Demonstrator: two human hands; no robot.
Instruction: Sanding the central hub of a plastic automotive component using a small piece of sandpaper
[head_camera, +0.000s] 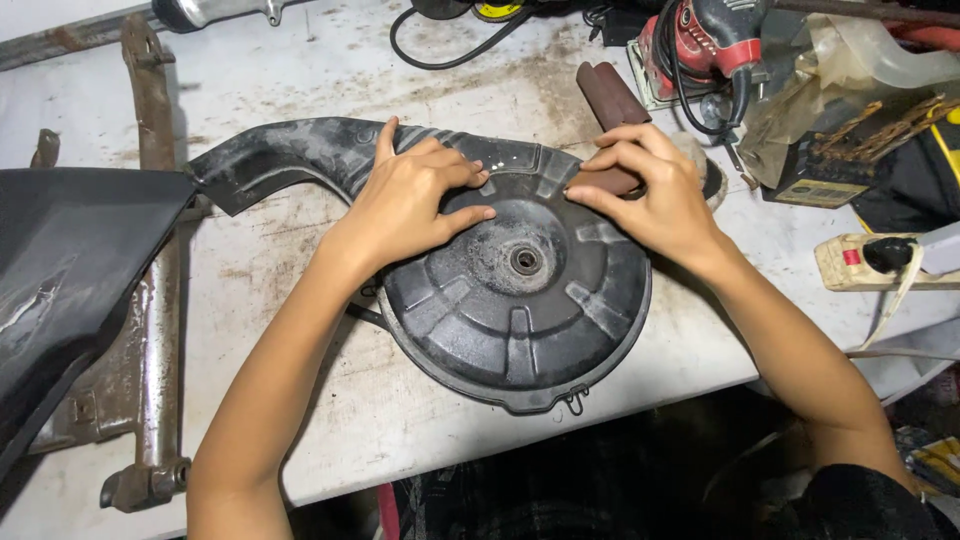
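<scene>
Centrally, a round black ribbed plastic cover (515, 310) lies flat on the stained white desk (330, 400). Left hand (410, 200) presses it, fingers spread; right hand (650, 185) grips a brown sandpaper piece (612, 180) against its rim.

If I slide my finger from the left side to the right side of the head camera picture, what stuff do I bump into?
Black panel → rusty metal bracket → left hand → round black plastic cover → right hand holding brown sandpaper → red power tool → cream power strip.

Both hands (410, 200) (650, 185) press black cover (520, 330) w/ sandpaper (610, 100).
</scene>
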